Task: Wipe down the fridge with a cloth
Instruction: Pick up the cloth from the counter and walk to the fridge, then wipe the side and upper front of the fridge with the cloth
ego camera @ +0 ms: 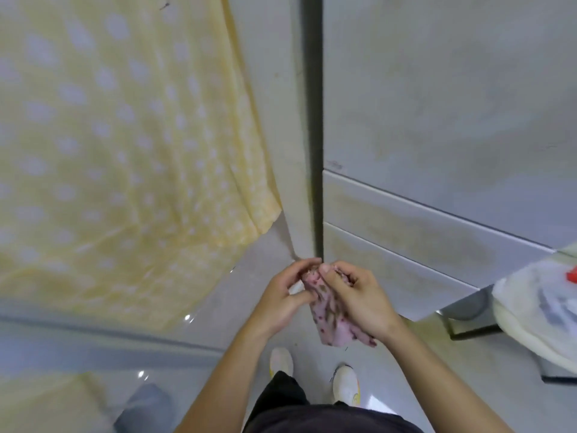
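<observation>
Cloth: the pink speckled cloth (pixel 331 320) is hanging bunched between both hands, just in front of the fridge (pixel 437 104) near its bottom corner, not touching it.
Left hand: the left hand (pixel 281 295) is pinching the cloth's upper end, its fingers (pixel 304 264) curled and clamped on the fabric.
Right hand: the right hand (pixel 359 301) is gripping the same bundle from the other side, thumb pressing on top, the tail dangling below the wrist.
Fridge surface: the two lower drawer fronts (pixel 390 220) are showing yellowish smears.
Likely step: the person is probably gathering the cloth into a pad before wiping.
Risk: a loose wad may be smearing rather than lifting the grime, and the dangling tail could be dragging on the floor.
Beside the fridge: a yellow dotted curtain (pixel 109 135) is hanging left of the fridge; a wide stroke could be snagging its hem.
</observation>
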### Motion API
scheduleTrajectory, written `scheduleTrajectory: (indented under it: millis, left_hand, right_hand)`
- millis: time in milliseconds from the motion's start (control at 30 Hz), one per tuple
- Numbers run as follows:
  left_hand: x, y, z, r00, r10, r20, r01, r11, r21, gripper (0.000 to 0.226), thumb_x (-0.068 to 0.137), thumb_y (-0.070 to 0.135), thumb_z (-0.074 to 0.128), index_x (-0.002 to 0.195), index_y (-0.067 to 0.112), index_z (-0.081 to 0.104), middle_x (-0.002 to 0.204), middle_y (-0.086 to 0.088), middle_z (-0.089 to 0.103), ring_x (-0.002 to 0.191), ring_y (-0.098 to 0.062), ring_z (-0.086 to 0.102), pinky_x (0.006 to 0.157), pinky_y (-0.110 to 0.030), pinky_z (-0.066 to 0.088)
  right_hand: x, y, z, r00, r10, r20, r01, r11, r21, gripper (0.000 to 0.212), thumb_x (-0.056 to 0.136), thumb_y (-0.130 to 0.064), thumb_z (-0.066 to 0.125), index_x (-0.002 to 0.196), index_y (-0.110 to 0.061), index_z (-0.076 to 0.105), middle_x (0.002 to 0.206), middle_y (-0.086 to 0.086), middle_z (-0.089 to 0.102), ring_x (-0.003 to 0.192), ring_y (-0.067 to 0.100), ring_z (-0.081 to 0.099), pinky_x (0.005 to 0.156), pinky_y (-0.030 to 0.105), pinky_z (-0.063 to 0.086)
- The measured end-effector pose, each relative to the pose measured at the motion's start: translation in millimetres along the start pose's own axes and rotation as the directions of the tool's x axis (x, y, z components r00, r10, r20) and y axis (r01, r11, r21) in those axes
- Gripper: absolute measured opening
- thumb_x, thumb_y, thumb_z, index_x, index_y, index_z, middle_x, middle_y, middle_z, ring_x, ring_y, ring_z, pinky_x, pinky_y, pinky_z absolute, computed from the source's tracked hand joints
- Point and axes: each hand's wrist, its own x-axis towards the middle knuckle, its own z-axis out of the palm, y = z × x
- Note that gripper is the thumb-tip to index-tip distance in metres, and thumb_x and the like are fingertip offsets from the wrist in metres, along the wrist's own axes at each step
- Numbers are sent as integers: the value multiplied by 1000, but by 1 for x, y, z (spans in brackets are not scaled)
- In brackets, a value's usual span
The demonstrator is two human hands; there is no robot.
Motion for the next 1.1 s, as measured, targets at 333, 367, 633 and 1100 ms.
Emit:
scheduleTrajectory:
  millis: [333, 367, 633, 1100]
  left_hand:
    - [108, 57, -15, 920, 333, 209, -388, 850, 355, 20, 74, 37, 70, 88, 23, 70, 106, 9, 64, 112, -10, 59, 95, -17, 40]
    - [115, 63, -18, 912, 325, 251, -397, 850, 345, 22, 75, 40, 70, 90, 24, 70, 109, 8, 65, 112, -4, 58, 94, -15, 41]
    - [154, 98, -50, 912, 265, 313, -352, 897, 266, 12, 82, 17, 78, 90, 27, 77, 88, 10, 76, 88, -8, 71, 79, -23, 53]
    - [196, 208, -64, 759, 638, 134, -651, 752, 107, 30, 92, 8, 78, 109, 32, 72, 112, 13, 68, 113, -14, 66, 94, -31, 54]
  right_hand:
    - [41, -36, -27, 939, 62, -338, -17, 991, 135, 29, 91, -20, 77, 93, -1, 55, 69, -10, 73, 62, -5, 65, 59, 10, 49]
    - [45, -37, -29, 942, 48, -332, -20, 996, 88, 39, 83, -26, 84, 97, -1, 57, 77, -9, 76, 69, 0, 70, 63, 14, 52]
    - [74, -53, -39, 928, 95, -361, -135, 987, -86, 5, 90, -25, 82, 92, -23, 78, 79, -9, 78, 69, 5, 71, 65, 29, 56]
    - [118, -154, -54, 712, -252, -656, 151, 966, -208, 12, 100, -20, 67, 94, -28, 73, 78, -15, 75, 68, 2, 68, 61, 16, 47]
